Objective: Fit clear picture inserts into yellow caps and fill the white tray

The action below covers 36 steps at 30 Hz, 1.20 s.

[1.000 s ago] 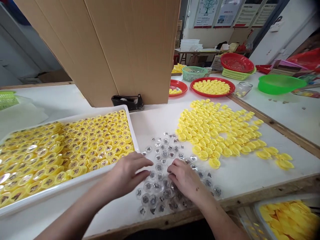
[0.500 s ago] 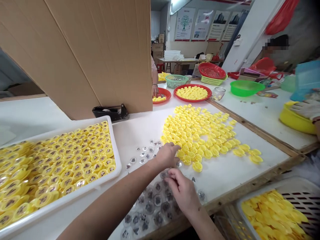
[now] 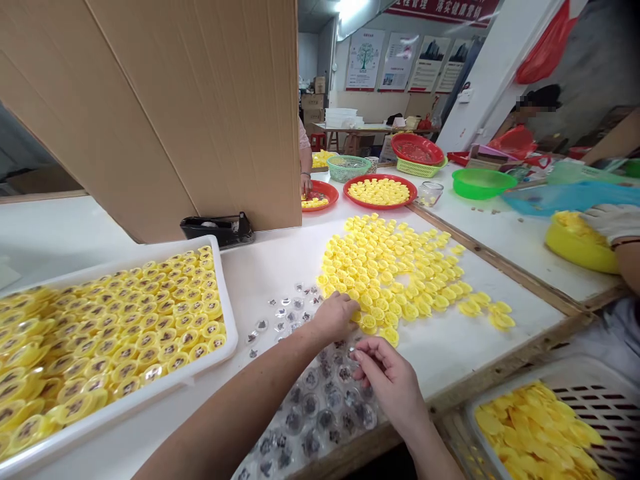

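My left hand [image 3: 337, 317] reaches to the near edge of a spread of small round yellow plastic pieces [image 3: 390, 263]. Its fingers are curled down, and their tips and anything in them are hidden. Nearer to me, my right hand [image 3: 393, 377] pinches a small clear disc [image 3: 353, 351] between thumb and forefinger, over many similar clear discs with dark printed pictures [image 3: 310, 403]. At the left stands a white tray [image 3: 231, 320] filled with rows of yellow pieces bearing round pictures.
A tape dispenser [image 3: 217, 229] stands against a tall cardboard sheet [image 3: 200, 113]. Behind lie a red tray of yellow pieces [image 3: 380, 192] and a green basin [image 3: 483, 183]. A co-worker's gloved hand [image 3: 613, 220] is over a yellow basin [image 3: 580, 247]. A crate [image 3: 595, 400] stands below the wooden table edge.
My right hand has moved a little right and away from the left hand, with the clear disc in its pinch. My left hand's fingers have curled in more at the yellow pieces.
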Motion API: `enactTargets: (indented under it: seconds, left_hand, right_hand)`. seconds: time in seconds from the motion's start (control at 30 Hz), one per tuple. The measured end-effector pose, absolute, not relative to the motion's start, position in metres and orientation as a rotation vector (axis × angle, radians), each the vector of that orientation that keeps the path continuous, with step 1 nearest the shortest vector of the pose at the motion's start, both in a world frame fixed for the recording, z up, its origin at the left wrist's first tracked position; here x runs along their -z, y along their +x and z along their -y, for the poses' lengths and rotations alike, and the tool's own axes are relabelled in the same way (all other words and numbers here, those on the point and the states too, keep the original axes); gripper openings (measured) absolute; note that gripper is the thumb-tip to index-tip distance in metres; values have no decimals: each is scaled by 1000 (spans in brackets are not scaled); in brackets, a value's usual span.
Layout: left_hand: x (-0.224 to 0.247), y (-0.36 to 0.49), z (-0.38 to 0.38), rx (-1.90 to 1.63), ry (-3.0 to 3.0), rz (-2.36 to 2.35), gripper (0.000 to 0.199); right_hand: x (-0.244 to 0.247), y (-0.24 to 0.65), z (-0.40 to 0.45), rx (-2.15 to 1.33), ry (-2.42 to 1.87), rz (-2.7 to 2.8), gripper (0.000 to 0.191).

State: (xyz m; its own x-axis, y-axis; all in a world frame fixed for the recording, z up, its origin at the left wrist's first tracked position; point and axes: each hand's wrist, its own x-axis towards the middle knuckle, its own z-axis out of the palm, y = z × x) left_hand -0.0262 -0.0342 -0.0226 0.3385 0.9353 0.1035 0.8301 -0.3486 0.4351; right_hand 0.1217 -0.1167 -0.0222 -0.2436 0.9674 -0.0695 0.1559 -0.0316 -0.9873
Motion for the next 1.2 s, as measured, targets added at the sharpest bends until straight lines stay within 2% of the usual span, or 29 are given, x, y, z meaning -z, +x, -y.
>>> enactTargets:
  seconds: [0.2, 0.4, 0.6, 0.73, 0.97, 1.2]
  left_hand:
    - [0, -42, 63, -657, 2098, -1629, 26]
    - [-14, -64, 127, -722, 1814, -1653, 14]
    - [-11, -79, 156, -933, 1438, -1708, 21]
    - [-10, -84, 164, -977, 1398, -1643, 30]
    - [-21, -83, 173, -942, 1466, -1486, 20]
    - [-20, -89, 184, -1025, 1268, -1207, 26]
  right_hand:
    - [18, 124, 115, -1121, -1236, 1513, 22]
    - [3, 103, 113, -842, -1177, 1673, 17]
    - [-4, 77, 131, -486, -751, 2202, 35]
    - [-12, 79, 130, -597, -695, 2238, 33]
    - [-29, 84, 125, -995, -790, 2240, 28]
    - [-35, 86, 129, -1065, -799, 2226, 27]
